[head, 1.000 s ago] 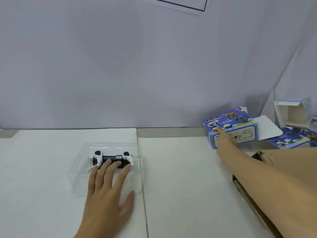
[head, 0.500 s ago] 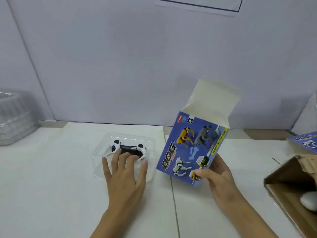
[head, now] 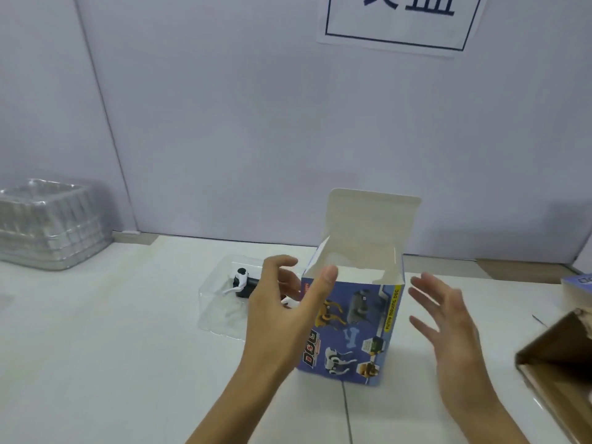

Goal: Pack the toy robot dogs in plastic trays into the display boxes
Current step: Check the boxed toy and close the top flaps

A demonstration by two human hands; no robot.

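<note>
Display box, blue and printed with toy dogs, now stands upright on the white table, its top flap raised and its mouth open toward the camera; half a second ago it hung tilted in the right hand above the table. The left hand has left the tray and come across to the box: its thumb lies against the near left edge by the rim, while the fingers curl loosely behind the left side, so whether they actually clasp the card cannot be told. The right hand has let go and hovers just beside the box's right wall, fingers straight and spread, touching nothing. Behind the left hand lies the clear plastic tray holding the black-and-white toy robot dog, partly hidden by the fingers and uncovered where the palm pressed on it earlier.

A stack of clear trays sits far left against the pale wall. A brown cardboard carton shows at the right edge, with another blue box just behind it. A white paper sign with a dark border is fixed high on the wall. A seam runs through the table covering below the box.
</note>
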